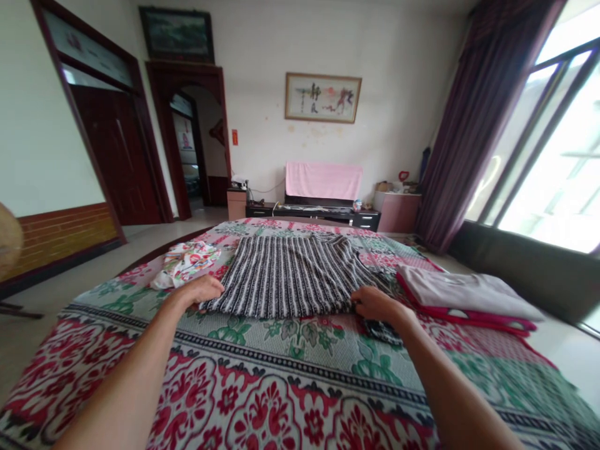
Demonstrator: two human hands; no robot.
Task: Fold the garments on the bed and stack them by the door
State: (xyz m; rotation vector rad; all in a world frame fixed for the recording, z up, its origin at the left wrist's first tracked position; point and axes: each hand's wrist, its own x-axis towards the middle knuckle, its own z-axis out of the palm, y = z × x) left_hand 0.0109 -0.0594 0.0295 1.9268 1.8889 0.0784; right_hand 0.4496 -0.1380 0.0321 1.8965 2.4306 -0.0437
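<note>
A black-and-white striped sweater (285, 275) lies spread out on a patterned bedspread (262, 375). My left hand (206, 290) is closed on its near left corner, fingers curled around the edge. At the near right side, my right hand (375, 303) pinches the sweater's edge. Part of the striped fabric extends to the right beyond that hand, and a dark bunched piece (384, 331) shows under my right wrist. Left of the sweater is a crumpled white cloth (187, 259) with a colourful print.
A folded stack of grey and red cloth (469, 294) lies at the right. Beyond the far edge stands a low black cabinet (365, 220) with a pink cloth (323, 180) draped over something on it. Purple curtains (487, 125) hang by the window.
</note>
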